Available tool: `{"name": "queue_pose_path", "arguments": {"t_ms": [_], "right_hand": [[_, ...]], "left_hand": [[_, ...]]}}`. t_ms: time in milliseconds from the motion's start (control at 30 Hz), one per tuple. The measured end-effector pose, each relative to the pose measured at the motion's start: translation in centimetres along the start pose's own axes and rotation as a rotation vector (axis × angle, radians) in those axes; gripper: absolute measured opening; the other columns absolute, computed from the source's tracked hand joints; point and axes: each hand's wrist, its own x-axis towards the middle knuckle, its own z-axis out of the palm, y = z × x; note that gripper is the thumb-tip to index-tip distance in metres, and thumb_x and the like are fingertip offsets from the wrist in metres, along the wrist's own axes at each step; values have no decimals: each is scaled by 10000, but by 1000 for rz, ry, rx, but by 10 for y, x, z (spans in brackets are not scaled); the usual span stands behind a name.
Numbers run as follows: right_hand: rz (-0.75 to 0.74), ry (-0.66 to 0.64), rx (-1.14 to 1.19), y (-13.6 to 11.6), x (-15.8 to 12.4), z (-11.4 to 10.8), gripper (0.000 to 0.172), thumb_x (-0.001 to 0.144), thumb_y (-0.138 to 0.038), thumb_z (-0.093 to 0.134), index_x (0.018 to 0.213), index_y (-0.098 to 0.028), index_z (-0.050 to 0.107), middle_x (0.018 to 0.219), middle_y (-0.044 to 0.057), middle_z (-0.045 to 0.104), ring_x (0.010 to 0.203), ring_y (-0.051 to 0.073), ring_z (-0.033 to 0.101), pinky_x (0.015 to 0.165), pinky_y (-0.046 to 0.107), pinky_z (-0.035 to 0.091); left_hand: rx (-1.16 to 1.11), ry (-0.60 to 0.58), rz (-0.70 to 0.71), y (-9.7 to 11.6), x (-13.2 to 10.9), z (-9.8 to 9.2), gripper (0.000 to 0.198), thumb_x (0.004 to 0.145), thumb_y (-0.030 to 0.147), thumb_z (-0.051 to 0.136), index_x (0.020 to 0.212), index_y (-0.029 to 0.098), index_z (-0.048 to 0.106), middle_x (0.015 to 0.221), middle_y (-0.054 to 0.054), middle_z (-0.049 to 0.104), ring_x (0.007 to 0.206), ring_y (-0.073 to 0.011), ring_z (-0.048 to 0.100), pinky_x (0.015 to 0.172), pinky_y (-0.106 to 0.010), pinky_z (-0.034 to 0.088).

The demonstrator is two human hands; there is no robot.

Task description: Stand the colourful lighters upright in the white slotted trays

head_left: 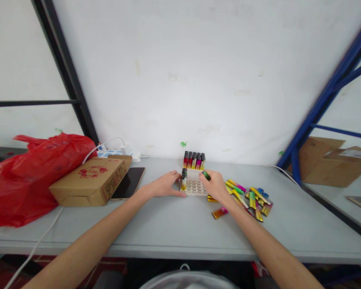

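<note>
A white tray [195,188] with rows of round holes lies on the grey table, with a few lighters [184,180] upright along its left end. My left hand [167,184] holds the tray's left end, thumb along the front edge and fingers by the standing lighters. Pinched in my right hand [215,185] is a lighter [206,175] with a dark, greenish end, tilted above the tray's right side; most of it is hidden by the fingers. Behind the tray stands a block of several upright lighters [194,160] with black tops.
Loose shiny lighters [252,198] are heaped to the right, with one [219,212] nearer the front. On the left are a phone [128,183], a cardboard box [92,180], a red plastic bag [45,176] and a white cable [33,249]. A wall rises behind the table.
</note>
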Motion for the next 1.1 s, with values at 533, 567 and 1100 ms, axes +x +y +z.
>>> {"name": "queue_pose_path", "arguments": {"t_ms": [533, 567, 1100], "right_hand": [[-245, -102, -62, 2, -3, 4, 386, 1120, -492, 396, 875, -237, 551, 927, 63, 643, 925, 232, 622, 870, 333, 480], [-240, -92, -70, 2, -3, 3, 423, 1118, -512, 395, 824, -239, 528, 890, 57, 632, 896, 228, 616, 849, 330, 477], [-173, -377, -25, -7, -8, 20, 355, 1097, -472, 540, 890, -208, 655, 793, 39, 743, 718, 210, 666, 678, 298, 450]], "left_hand": [[-61, -55, 10, -8, 0, -5, 756, 668, 775, 846, 1118, 187, 697, 1117, -100, 680, 1020, -314, 650, 927, -396, 531], [-75, -63, 16, -10, 0, -6, 763, 670, 774, 844, 1136, 188, 699, 1117, -96, 681, 1019, -309, 649, 921, -388, 531], [-95, -47, 8, -16, 2, -5, 773, 706, 835, 781, 1127, 190, 707, 1049, -82, 676, 954, -279, 635, 871, -370, 518]]}}
